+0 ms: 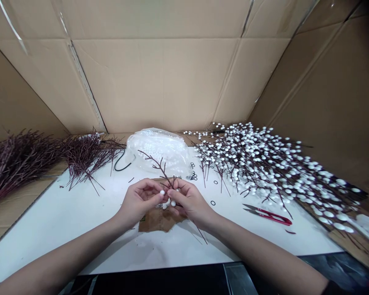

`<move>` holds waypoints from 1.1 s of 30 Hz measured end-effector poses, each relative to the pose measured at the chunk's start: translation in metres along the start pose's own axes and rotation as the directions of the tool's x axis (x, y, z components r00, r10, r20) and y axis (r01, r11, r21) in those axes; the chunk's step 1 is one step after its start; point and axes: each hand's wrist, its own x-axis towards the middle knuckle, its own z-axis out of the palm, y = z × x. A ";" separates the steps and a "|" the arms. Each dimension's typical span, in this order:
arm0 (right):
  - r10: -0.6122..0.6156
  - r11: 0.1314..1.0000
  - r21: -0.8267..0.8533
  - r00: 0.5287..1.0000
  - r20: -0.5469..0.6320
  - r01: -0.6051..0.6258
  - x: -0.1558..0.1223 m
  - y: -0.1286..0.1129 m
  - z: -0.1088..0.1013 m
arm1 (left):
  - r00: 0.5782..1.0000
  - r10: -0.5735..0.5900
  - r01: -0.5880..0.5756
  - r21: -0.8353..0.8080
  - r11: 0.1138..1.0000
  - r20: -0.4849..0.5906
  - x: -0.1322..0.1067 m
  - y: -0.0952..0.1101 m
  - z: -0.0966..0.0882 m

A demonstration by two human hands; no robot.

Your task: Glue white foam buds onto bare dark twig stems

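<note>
Between the fingertips of my left hand [144,200] is a small white berry [162,192]. My right hand [189,200] pinches a dark brown artificial twig [163,172], whose forked, bare tips point up and to the left. The twig's thin stem runs out below my right hand toward the table. More white berries [172,203] show between the two hands, by my right fingers; whether they sit on the twig I cannot tell. Under the hands lies a torn piece of brown cardboard [155,221].
A clear plastic bag of white berries [160,149] stands behind the hands. Bare twig bundles [24,164] lie left. A heap of white-berried branches [249,159] fills the right. Red-handled thread snips [268,214] and small black rings [213,203] lie on the white table [110,254]. Cardboard walls enclose it.
</note>
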 end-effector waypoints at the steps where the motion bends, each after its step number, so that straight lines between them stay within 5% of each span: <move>1: -0.001 1.000 -0.004 1.000 0.003 0.001 0.000 0.000 0.000 | 1.000 -0.003 0.003 0.006 1.000 -0.008 0.000 0.000 0.000; 9: -0.035 0.999 -0.012 0.998 0.058 0.036 0.002 0.002 -0.002 | 0.996 0.023 -0.017 0.063 0.998 -0.081 0.001 0.000 -0.001; 33: -0.052 0.999 -0.002 0.991 0.127 0.052 0.002 0.004 -0.003 | 0.997 0.061 -0.055 0.117 0.992 -0.046 0.000 0.000 0.000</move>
